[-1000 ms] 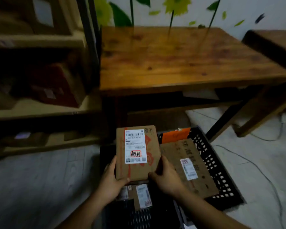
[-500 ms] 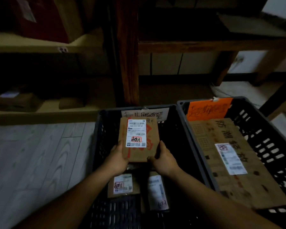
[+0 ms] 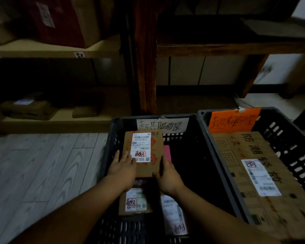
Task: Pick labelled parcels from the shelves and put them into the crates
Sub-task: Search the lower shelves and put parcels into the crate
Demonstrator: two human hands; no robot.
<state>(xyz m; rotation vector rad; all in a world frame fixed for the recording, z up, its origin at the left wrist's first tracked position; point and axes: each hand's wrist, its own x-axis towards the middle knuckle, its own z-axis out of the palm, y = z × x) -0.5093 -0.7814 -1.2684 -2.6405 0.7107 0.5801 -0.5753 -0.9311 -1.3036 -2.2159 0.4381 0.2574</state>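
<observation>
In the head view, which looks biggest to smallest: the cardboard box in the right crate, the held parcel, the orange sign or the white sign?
1. The cardboard box, by far.
2. The held parcel.
3. The orange sign and white sign: too alike to rank; the orange may be slightly bigger.

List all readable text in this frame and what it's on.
"超期退回筐", handwritten, best reading: white paper sign on the left black plastic crate.
Similar handwriting, not legible: orange paper sign on the right black plastic crate.
"防潮轻放": large brown cardboard sheet in that crate.
"超期", red-boxed: white label on the held brown cardboard parcel; its numbers are blurred.
Other parcel labels, shelf tag: too blurred.
</observation>
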